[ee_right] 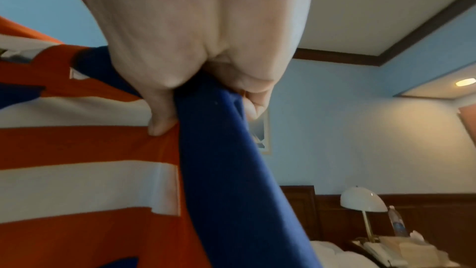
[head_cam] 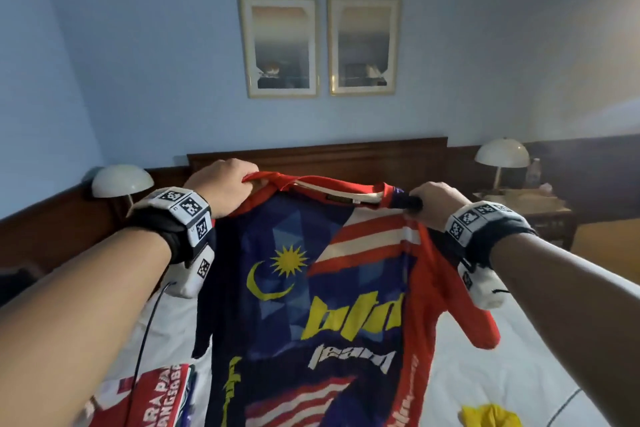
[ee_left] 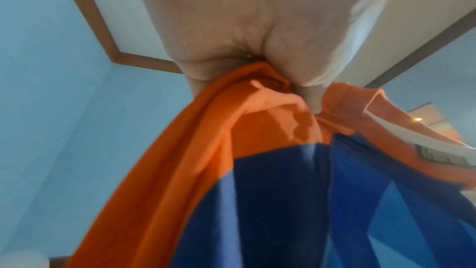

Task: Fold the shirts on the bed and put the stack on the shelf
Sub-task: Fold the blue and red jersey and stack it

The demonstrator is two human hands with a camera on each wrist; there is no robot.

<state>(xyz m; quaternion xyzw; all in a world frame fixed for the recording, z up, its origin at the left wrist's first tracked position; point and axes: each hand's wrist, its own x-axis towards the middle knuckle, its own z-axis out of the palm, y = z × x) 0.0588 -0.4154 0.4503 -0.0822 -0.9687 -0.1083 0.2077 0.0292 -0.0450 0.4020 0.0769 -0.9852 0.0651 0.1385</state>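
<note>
My head camera looks forward and down over the bed (head_cam: 491, 357). My 2 wrist cameras sit close under my fists, facing upward; all 3 views share the jersey (head_cam: 311, 305).

- Two hands, left (head_cam: 227, 185) and right (head_cam: 431, 204), above the bed (head_cam: 502, 374).
- Three shirts: jersey (head_cam: 311, 305) above the bed, red-white one (head_cam: 152, 392) and yellow one (head_cam: 491, 416) on it.
- Two lamps (head_cam: 121, 180) (head_cam: 502, 152) flanking the bed.
- Two framed pictures (head_cam: 278, 45) (head_cam: 363, 43) above the bed.
</note>
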